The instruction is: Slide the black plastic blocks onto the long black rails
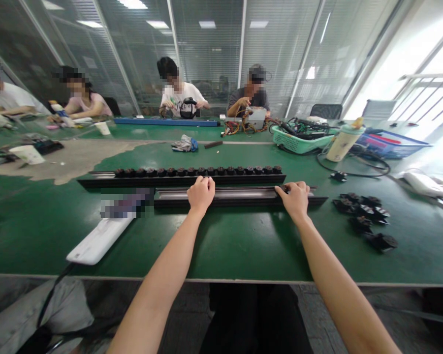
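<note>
A long black metal channel (pixel 243 195) with a shiny inner groove lies crosswise on the table in front of me. My left hand (pixel 202 192) is closed over its middle, fingers curled on the far edge. Near the channel's right end, my right hand (pixel 295 197) pinches a small dark part (pixel 286 187) at the groove; the fingers hide most of it. Just behind lies a second black channel (pixel 180 180), with a row of several black knob-like pieces (pixel 210 171) along it. Loose black pieces (pixel 365 211) of similar look are scattered right of my right hand.
A white power strip (pixel 103 236) with a blurred phone-like object sits left. Beyond are a glove (pixel 185 143), a green basket (pixel 299 140) of cables, a yellow bottle (pixel 344 141) and a paper cup (pixel 27 154). Several people work across the green table (pixel 243 246).
</note>
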The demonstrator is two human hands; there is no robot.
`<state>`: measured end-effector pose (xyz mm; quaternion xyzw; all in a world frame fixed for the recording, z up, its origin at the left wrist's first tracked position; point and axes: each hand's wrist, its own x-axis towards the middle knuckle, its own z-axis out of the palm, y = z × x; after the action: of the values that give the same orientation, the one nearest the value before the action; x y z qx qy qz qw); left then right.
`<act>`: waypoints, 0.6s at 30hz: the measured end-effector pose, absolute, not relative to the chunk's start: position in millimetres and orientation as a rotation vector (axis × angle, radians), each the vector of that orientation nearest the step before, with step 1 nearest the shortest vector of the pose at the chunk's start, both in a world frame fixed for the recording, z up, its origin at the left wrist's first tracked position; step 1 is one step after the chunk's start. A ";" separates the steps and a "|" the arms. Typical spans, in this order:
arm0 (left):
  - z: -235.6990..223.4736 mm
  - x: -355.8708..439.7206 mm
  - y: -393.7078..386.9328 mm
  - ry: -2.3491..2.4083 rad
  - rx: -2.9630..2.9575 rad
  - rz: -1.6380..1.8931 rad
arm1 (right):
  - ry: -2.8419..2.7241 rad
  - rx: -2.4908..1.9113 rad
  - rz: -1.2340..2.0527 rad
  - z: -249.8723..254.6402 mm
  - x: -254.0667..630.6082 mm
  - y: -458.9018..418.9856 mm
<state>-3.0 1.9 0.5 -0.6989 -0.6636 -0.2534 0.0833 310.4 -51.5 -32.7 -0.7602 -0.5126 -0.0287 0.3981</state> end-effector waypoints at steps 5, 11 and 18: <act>0.8 -2.8 1.4 -1.973 -2.093 -0.775 | -1.285 -1.943 -0.077 -30.1 309.7 -53.0; -0.1 -3.9 2.0 -1.965 -2.094 -0.784 | -1.275 -1.954 -0.072 -29.0 308.7 -53.7; 0.0 -3.6 2.4 -1.969 -2.094 -0.769 | -1.243 -1.962 -0.085 -27.9 312.6 -54.3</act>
<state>-3.6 2.4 0.0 -0.7012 -0.6596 -0.2576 0.0830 312.6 -54.3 -27.9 -0.7747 -0.4907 -0.0337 0.3973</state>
